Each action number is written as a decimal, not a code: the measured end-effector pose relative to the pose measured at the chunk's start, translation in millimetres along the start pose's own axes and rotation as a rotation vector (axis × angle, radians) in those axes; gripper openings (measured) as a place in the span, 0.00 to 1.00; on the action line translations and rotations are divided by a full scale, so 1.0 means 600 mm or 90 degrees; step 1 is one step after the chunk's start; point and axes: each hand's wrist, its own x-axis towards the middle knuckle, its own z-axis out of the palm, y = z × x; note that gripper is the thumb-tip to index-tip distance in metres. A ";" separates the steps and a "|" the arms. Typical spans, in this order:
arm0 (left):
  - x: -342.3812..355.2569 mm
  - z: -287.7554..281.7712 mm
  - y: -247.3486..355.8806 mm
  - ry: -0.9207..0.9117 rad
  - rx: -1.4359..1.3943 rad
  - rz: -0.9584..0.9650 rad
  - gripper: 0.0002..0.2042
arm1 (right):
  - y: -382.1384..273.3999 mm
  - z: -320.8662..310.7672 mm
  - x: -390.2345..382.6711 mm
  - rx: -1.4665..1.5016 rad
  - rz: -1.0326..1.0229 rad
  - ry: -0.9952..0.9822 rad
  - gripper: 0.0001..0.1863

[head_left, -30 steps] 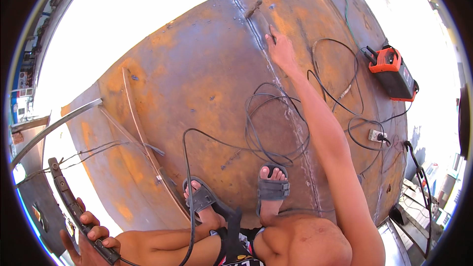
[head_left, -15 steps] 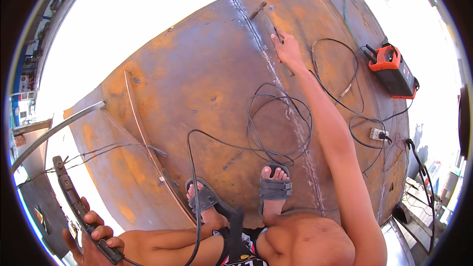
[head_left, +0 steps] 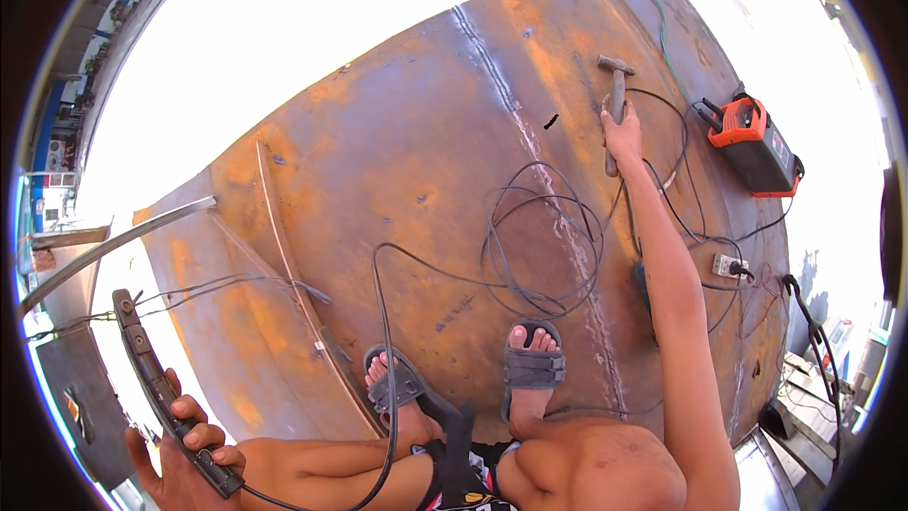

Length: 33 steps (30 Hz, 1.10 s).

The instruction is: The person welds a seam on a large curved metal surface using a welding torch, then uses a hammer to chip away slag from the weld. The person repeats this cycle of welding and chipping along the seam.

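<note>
My right hand [head_left: 621,137] is closed round the handle of a hammer [head_left: 617,95], whose head points away from me. It is to the right of the weld seam [head_left: 484,59], over the rusty curved steel plate [head_left: 378,199]. At the lower left my left hand [head_left: 194,445] grips a dark, long-bodied welding electrode holder [head_left: 151,369]. No rod shows in its jaw. A black cable [head_left: 388,350] runs from the holder's lower end across to a loose coil [head_left: 539,303] lying over the seam line.
An orange and black welding machine [head_left: 757,147] stands at the right, with a white socket block [head_left: 730,267] and tangled cables nearby. My sandalled feet [head_left: 534,355] rest on the plate. A thin strip [head_left: 276,227] and a metal bar [head_left: 123,246] lie left. A small dark piece [head_left: 550,121] is beside the seam.
My right hand has moved right with the hammer, away from the weld seam and toward the welding machine. My left hand still holds the electrode holder in nearly the same place.
</note>
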 end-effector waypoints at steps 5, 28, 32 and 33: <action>0.003 0.052 -0.052 0.119 -0.117 0.057 0.27 | -0.030 -0.002 -0.037 -0.344 -0.150 0.139 0.43; -0.014 0.052 -0.054 0.087 -0.076 0.039 0.31 | -0.152 -0.115 -0.342 -0.688 -0.639 -0.541 0.13; -0.002 0.060 -0.051 0.121 -0.082 0.060 0.31 | -0.075 -0.269 -0.315 -0.772 -0.473 -0.609 0.07; 0.002 0.066 -0.056 0.141 -0.074 0.070 0.30 | -0.049 -0.309 -0.314 -0.777 -0.426 -0.633 0.07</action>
